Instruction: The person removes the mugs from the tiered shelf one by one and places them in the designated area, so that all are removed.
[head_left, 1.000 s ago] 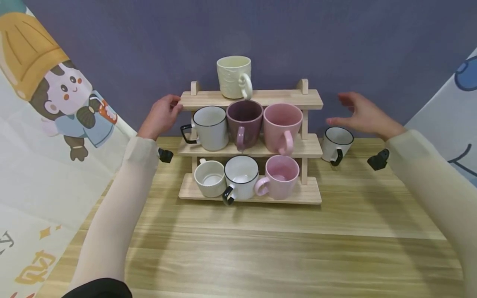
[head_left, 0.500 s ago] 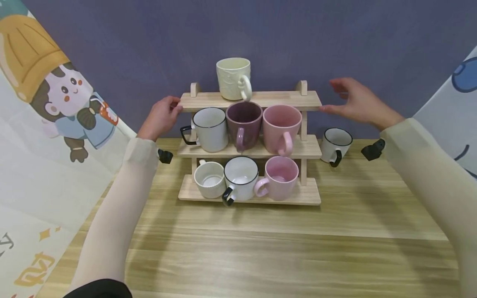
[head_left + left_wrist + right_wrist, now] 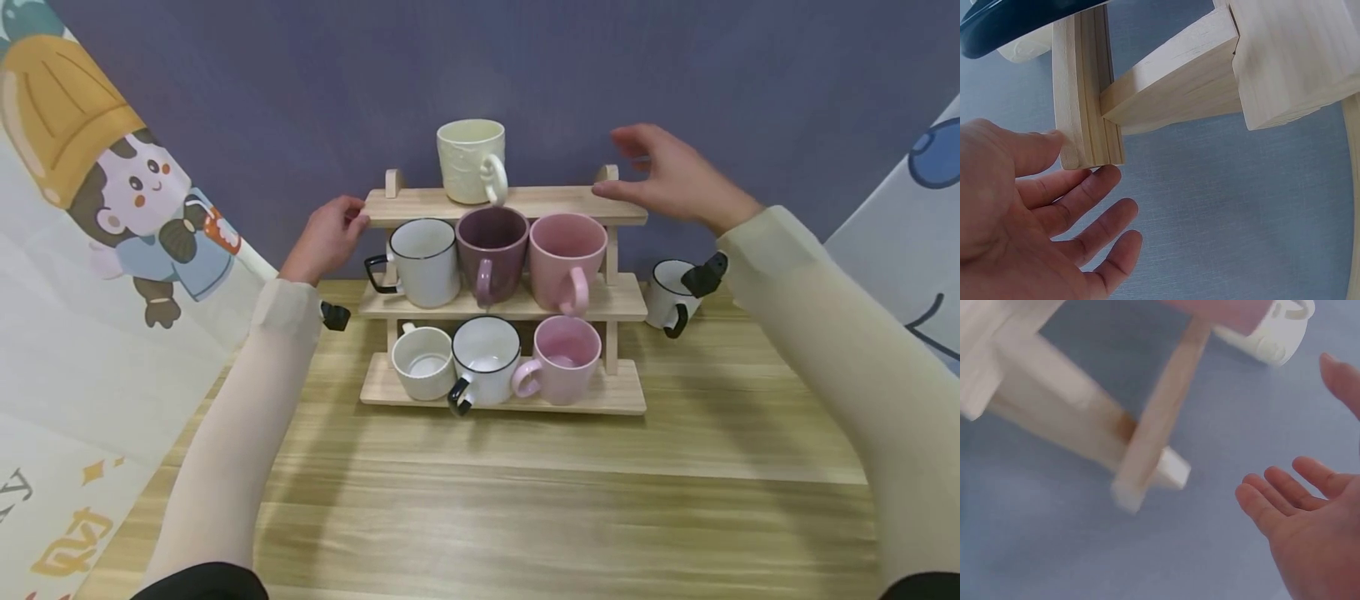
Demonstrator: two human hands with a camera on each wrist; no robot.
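A three-tier wooden rack [image 3: 570, 202] holds mugs. On its top board stands a cream mug [image 3: 471, 161]; the middle one bears a white black-rimmed mug [image 3: 426, 267], a purple mug [image 3: 492, 248] and a pink mug [image 3: 562, 258]. A small cream cup [image 3: 422, 367], another black-rimmed mug [image 3: 487, 367] and a pink mug [image 3: 568, 362] sit on the bottom board. My left hand [image 3: 326, 237] holds the top board's left end [image 3: 1085, 137] between thumb and fingers. My right hand [image 3: 675, 175], empty, hovers above that board's right end, fingers apart from thumb in the right wrist view.
A white mug with black rim and handle [image 3: 667, 300] stands on the wooden table [image 3: 525, 500] just right of the rack, partly hidden by the right wrist camera. Behind is a blue-grey backdrop [image 3: 300, 100]; a printed curtain [image 3: 97, 350] hangs at left.
My right hand has risen and moved left, from above the mug beside the rack to above the top board's right end. The left hand stays at the rack.
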